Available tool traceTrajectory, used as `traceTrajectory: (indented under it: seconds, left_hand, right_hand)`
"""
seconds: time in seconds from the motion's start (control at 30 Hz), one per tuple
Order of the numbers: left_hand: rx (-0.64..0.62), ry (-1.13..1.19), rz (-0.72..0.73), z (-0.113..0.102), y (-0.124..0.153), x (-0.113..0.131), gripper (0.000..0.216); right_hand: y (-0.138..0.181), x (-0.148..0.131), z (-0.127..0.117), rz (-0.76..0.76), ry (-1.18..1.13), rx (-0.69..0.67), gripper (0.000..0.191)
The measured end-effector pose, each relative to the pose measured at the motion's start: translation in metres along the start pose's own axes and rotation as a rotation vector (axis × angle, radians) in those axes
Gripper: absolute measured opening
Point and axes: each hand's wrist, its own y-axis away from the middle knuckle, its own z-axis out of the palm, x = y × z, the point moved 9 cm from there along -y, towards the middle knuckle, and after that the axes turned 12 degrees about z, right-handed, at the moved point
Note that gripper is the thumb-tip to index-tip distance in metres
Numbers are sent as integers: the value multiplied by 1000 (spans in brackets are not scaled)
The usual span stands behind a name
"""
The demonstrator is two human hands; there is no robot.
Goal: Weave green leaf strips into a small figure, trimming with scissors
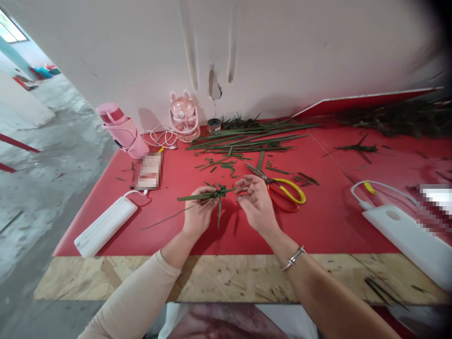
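Observation:
My left hand [198, 212] is closed around a small knotted piece woven from green leaf strips [219, 192]. From the knot, a stiff strip and a thin dark strand stick out to the left, and one end hangs down. My right hand [257, 203] is just right of the knot, fingers curled, with a strip's end at its fingertips; the exact pinch is partly hidden. Scissors [271, 181] with one yellow and one red handle lie behind my right hand. Short leaf offcuts [226, 165] are scattered past both hands.
Long green strips [247, 139] are piled at the back of the red tabletop [116, 202], by a small tin [213, 125]. A pink tumbler [123, 132], a clear pink bottle [184, 117], a phone [149, 172] and white power banks [106, 226] stand or lie around.

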Motion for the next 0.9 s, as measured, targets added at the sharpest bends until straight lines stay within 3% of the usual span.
traceTrajectory:
  seconds: [0.1, 0.17, 0.23, 0.3, 0.4, 0.53, 0.67, 0.8, 0.9]
  left_hand:
    - [42, -222, 158, -6, -1, 21, 21]
    - [0, -339, 299, -5, 0, 35, 14]
    - [-113, -463, 475, 4, 3, 49, 7]
    - [-238, -570, 639, 16, 10, 59, 14]
    - [-320, -624, 752, 24, 17, 67, 17]
    - [-258, -612, 686, 21, 14, 65, 15]
    - [-293, -564, 612, 23, 15, 55, 18]
    - [-211, -291, 448, 14, 15, 40, 40]
    - [-157, -126, 338, 12, 15, 30, 41]
  right_hand:
    - [-3, 27, 13, 321, -256, -157, 17]
    - [-2, 33, 17, 433, -384, -200, 19]
    - [-2, 33, 16, 463, -443, -197, 30]
    - [-2, 33, 14, 458, -426, -174, 32]
    - [-2, 37, 15, 459, -386, -157, 26]
    - [0, 44, 23, 509, -484, -167, 23]
    - [2, 44, 31, 556, -589, -231, 14]
    - [2, 43, 30, 564, -626, -253, 20]
    - [-1, 46, 26, 560, -637, -230, 24]
